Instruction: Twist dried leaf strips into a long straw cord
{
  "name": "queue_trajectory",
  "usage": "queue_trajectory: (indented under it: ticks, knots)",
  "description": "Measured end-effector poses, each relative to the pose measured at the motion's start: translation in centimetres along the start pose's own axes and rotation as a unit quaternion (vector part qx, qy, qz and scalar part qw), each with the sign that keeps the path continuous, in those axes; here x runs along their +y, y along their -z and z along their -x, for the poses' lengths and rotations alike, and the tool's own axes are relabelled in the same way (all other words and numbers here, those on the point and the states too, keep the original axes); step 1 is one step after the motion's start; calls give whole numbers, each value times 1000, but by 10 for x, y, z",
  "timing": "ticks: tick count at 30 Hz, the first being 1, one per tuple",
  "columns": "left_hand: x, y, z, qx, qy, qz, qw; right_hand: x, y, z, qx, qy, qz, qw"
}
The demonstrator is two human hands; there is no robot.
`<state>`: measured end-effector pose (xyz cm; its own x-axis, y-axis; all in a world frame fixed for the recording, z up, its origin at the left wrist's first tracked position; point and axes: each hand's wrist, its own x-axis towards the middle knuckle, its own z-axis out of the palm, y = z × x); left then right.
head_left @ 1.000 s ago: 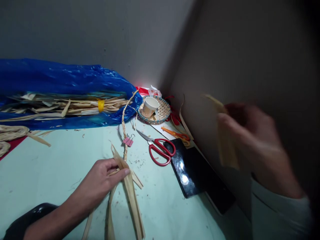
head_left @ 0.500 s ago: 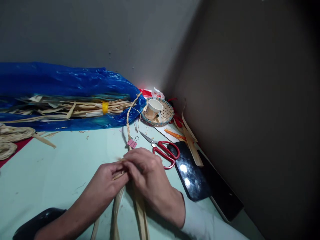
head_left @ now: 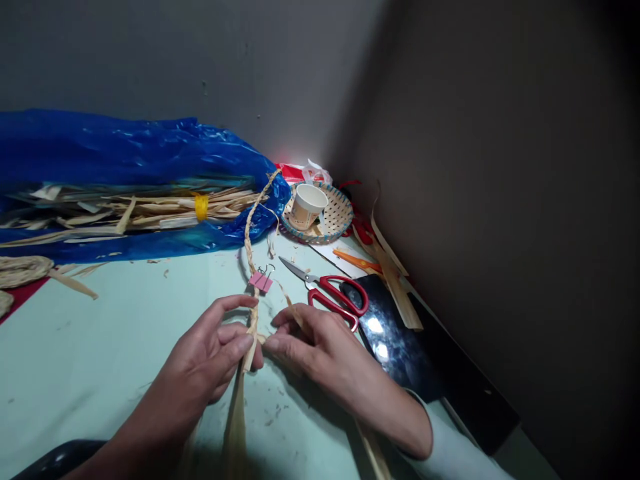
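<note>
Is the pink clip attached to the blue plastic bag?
No, the pink clip sits on the braid, just beyond the left hand.

Toward nine o'clock, the coiled braid [head_left: 23, 269] and blue plastic bag [head_left: 220, 150] are cut off by the edge; toward seven, a flat dried-leaf strip [head_left: 236, 427] is cropped. The red-handled scissors [head_left: 309, 279] are partly covered by the right hand [head_left: 325, 343].

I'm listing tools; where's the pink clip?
In the head view, the pink clip is on the braid, beyond the left hand, left of the scissors.
</note>
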<state>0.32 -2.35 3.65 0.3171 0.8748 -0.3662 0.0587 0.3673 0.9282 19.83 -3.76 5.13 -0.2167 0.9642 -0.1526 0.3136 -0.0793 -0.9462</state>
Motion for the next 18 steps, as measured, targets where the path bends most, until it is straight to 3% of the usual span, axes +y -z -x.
queue_trajectory:
  ticks: [8, 13, 18]
  knots:
    - [1, 2, -4, 4, 62, 63, 996, -2, -4, -2, -28, 8, -8, 1000]
    - [6, 3, -5, 0, 86, 48, 995, -3, -4, -2, -31, 15, 4, 999]
    - [10, 3, -6, 7, 88, 48, 995, -8, -2, 1, -9, 7, 68, 998]
